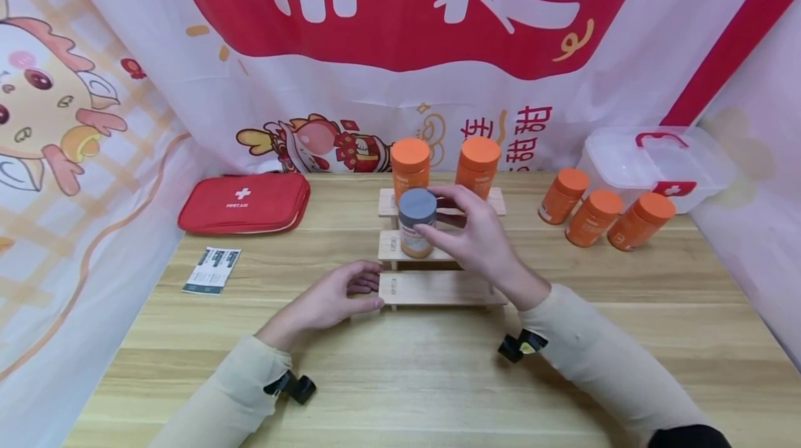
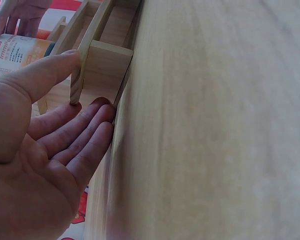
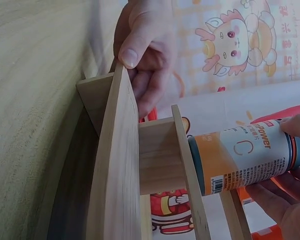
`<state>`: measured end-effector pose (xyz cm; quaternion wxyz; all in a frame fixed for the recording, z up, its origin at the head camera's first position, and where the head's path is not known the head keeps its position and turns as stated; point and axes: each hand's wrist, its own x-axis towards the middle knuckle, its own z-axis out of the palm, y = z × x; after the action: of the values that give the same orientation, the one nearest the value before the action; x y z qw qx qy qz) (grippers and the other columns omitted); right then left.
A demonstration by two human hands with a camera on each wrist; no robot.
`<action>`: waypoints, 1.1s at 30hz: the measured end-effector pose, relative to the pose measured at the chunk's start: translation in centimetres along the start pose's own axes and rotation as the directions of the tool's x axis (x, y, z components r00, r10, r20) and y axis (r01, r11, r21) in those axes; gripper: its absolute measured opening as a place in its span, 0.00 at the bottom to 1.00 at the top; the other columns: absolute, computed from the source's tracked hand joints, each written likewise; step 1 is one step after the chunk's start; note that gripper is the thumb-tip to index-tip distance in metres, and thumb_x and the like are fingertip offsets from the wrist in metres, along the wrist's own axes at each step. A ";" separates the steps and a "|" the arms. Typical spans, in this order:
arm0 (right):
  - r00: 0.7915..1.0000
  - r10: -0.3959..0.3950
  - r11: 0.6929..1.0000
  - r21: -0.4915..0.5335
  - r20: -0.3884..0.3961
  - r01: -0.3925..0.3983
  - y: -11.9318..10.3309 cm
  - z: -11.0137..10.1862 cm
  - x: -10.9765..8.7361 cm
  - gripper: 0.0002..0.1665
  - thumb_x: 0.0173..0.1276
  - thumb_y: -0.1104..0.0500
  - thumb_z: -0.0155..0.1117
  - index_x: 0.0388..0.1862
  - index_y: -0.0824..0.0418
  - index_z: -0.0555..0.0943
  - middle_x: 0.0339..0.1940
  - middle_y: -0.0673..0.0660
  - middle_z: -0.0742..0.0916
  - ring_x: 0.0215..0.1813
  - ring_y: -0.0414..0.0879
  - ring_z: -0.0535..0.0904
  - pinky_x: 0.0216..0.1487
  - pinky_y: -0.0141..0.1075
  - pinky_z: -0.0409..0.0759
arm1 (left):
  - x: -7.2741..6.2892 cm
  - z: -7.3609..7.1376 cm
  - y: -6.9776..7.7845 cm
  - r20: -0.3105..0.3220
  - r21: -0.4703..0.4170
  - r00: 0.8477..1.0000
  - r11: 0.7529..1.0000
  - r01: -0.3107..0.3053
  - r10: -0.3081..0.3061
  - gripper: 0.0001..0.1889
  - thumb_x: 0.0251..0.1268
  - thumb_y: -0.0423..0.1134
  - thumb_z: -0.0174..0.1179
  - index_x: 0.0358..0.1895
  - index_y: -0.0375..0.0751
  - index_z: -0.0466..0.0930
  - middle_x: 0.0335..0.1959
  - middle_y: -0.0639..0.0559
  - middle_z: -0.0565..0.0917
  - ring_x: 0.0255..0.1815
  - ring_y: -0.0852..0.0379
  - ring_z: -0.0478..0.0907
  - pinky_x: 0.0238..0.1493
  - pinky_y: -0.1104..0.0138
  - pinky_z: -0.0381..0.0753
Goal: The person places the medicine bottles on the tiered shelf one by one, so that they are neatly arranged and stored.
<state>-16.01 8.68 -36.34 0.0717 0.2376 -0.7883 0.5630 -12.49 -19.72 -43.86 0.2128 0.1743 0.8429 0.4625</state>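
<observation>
A three-step wooden rack (image 1: 438, 288) stands mid-table. Two orange-lidded bottles (image 1: 409, 166) (image 1: 478, 163) stand on its top step. On the middle step stands a grey-lidded orange bottle (image 1: 417, 222), and my right hand (image 1: 466, 229) grips it from the right, fingers round its lid and side. In the right wrist view the bottle (image 3: 240, 155) has its base on the step (image 3: 187, 165). My left hand (image 1: 347, 291) holds the left end of the lowest step, thumb (image 3: 135, 47) on top and fingers (image 2: 85, 130) against its side.
A red first-aid pouch (image 1: 244, 203) lies at the back left, with a small leaflet (image 1: 211, 269) in front of it. Three more orange bottles (image 1: 593, 217) stand at the right by a clear plastic box (image 1: 657, 163). Banner cloth walls the table on three sides.
</observation>
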 end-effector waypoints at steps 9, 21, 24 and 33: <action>1.000 -0.013 1.000 0.023 -0.010 0.013 0.1 0.6 0.1 0.34 0.66 0.67 0.81 0.70 0.66 0.80 0.61 0.63 0.84 0.64 0.57 0.86 0.64 0.33 0.88 | 0.0 0.0 -0.2 -0.004 -0.003 1.000 1.000 -0.008 0.008 0.33 0.74 0.42 0.71 0.76 0.32 0.71 0.66 0.40 0.85 0.68 0.43 0.83 0.75 0.48 0.81; 0.998 -0.064 0.998 -0.001 -0.017 0.064 0.2 0.8 0.2 0.35 0.65 0.67 0.81 0.70 0.67 0.79 0.61 0.63 0.84 0.64 0.57 0.86 0.64 0.34 0.89 | 0.1 0.1 -0.3 -0.004 -0.012 0.999 0.999 -0.048 0.048 0.32 0.75 0.39 0.70 0.75 0.28 0.70 0.64 0.36 0.85 0.67 0.39 0.83 0.74 0.46 0.82; 0.998 -0.069 0.998 0.000 -0.015 0.069 0.2 0.8 0.2 0.35 0.65 0.68 0.81 0.70 0.67 0.79 0.61 0.64 0.84 0.64 0.57 0.86 0.64 0.34 0.89 | 0.1 0.1 -0.3 -0.005 -0.013 0.999 0.999 -0.045 0.045 0.32 0.75 0.39 0.70 0.75 0.28 0.70 0.64 0.36 0.85 0.67 0.39 0.83 0.74 0.46 0.82; 0.998 -0.059 0.998 -0.012 0.009 0.059 0.2 0.5 0.2 0.36 0.66 0.67 0.81 0.72 0.66 0.78 0.63 0.63 0.84 0.65 0.57 0.86 0.65 0.36 0.89 | 0.1 0.2 -0.1 -0.011 0.012 1.000 0.999 -0.030 0.030 0.33 0.74 0.40 0.71 0.75 0.29 0.71 0.64 0.38 0.85 0.66 0.41 0.84 0.74 0.47 0.82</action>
<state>-16.15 8.20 -36.60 0.0864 0.2626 -0.7846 0.5549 -12.49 -19.61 -44.06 0.2003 0.1854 0.8440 0.4617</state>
